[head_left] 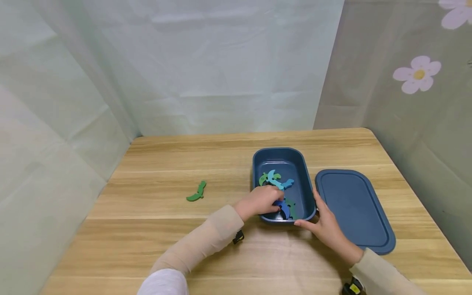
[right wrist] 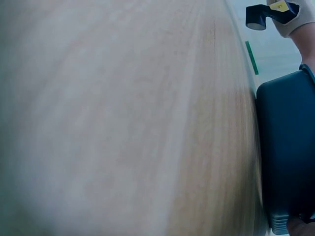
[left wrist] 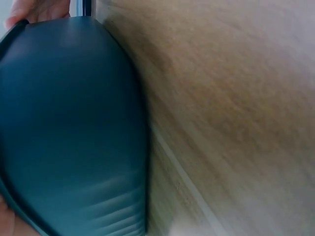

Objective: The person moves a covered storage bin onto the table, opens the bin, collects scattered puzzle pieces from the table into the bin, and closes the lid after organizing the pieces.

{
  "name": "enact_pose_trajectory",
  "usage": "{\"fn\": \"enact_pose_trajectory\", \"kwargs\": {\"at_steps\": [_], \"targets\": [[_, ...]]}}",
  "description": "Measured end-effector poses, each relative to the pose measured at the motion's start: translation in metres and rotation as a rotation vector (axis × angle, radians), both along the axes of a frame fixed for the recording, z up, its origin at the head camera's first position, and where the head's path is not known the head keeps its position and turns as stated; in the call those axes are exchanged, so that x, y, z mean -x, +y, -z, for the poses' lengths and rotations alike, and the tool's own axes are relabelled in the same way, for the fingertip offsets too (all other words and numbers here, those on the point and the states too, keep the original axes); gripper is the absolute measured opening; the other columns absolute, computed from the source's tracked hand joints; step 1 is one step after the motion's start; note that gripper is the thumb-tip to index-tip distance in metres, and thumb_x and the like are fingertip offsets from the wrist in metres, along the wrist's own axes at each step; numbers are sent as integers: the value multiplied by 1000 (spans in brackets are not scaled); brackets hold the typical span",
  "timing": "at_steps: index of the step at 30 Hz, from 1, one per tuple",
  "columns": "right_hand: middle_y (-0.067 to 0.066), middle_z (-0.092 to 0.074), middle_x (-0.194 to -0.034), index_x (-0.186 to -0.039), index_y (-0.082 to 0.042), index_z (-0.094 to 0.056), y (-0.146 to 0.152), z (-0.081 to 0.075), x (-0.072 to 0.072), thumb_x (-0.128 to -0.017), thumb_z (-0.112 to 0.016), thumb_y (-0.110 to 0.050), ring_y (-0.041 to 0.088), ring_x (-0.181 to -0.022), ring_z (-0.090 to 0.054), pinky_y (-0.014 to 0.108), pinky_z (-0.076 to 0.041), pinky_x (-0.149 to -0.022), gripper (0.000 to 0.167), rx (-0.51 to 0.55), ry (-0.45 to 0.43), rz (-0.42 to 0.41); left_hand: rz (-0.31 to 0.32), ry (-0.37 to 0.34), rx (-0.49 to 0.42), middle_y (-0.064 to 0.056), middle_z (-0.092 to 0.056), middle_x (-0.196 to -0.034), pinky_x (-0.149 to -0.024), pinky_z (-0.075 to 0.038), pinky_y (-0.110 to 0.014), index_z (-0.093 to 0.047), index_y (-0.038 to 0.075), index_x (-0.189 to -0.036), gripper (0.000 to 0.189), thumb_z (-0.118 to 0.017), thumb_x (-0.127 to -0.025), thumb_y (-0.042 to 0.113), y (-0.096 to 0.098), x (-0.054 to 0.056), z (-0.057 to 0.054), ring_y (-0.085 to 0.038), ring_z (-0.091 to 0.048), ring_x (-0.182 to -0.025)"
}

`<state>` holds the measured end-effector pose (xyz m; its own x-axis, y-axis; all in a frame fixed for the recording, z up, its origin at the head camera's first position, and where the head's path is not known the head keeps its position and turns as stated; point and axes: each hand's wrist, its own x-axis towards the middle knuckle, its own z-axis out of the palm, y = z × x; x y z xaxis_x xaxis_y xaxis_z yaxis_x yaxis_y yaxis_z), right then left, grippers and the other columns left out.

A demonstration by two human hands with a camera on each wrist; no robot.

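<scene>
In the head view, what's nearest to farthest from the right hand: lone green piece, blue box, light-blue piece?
1. Blue box: the right hand touches its near right corner.
2. Light-blue piece: inside the box.
3. Lone green piece: left, on the table.

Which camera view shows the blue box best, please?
The head view, because it shows the blue box from above, with the pieces inside. The left wrist view shows mostly its outer wall, close up; the right wrist view, only part of its outside.
</scene>
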<state>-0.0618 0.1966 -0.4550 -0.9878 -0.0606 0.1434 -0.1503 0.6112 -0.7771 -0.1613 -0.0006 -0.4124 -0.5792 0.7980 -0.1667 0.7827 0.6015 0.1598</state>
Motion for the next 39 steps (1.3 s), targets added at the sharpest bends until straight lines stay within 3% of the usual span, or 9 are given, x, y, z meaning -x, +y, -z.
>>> {"fn": "enact_pose_trajectory", "kwargs": {"at_steps": [11, 23, 28, 34, 39], "targets": [[35, -23, -148, -148, 8, -15, -1, 0, 0, -71, -83, -20, 52, -132, -30, 63, -36, -98, 106, 1, 8, -1, 20, 110, -69, 2, -62, -87, -68, -46, -21, -67, 14, -100, 19, -65, -90, 30, -6, 1, 1, -10, -55, -77], [36, -24, -147, -147, 9, -16, -1, -2, 0, -71, -83, -19, 52, -131, -30, 64, -35, -98, 106, -1, 5, 3, -42, 254, -198, -3, -67, -103, -86, -50, -28, -64, 9, -111, 31, -63, -90, 32, -18, 4, -8, -16, -61, -92], [35, -22, -148, -148, 8, -14, -1, -2, 0, -71, -83, -20, 52, -132, -30, 63, -35, -98, 107, -1, -10, 2, -79, 240, -237, -5, -65, -102, -79, -51, -27, -63, 6, -113, 33, -66, -89, 29, -24, 7, -13, -18, -59, -89], [34, -20, -150, -149, 6, -12, -1, -2, 1, -72, -82, -23, 52, -133, -29, 63, -35, -99, 108, -2, -27, -3, -121, 206, -259, -7, -64, -108, -85, -51, -30, -62, 6, -115, 33, -65, -90, 27, -32, 9, -17, -19, -59, -96], [33, -19, -151, -150, 5, -11, 0, -1, 2, -73, -82, -23, 51, -133, -28, 63, -35, -99, 109, 15, -27, -6, -138, 196, -304, -8, -63, -108, -82, -51, -30, -61, 3, -116, 35, -65, -90, 26, -40, 11, -22, -19, -59, -94]]}}
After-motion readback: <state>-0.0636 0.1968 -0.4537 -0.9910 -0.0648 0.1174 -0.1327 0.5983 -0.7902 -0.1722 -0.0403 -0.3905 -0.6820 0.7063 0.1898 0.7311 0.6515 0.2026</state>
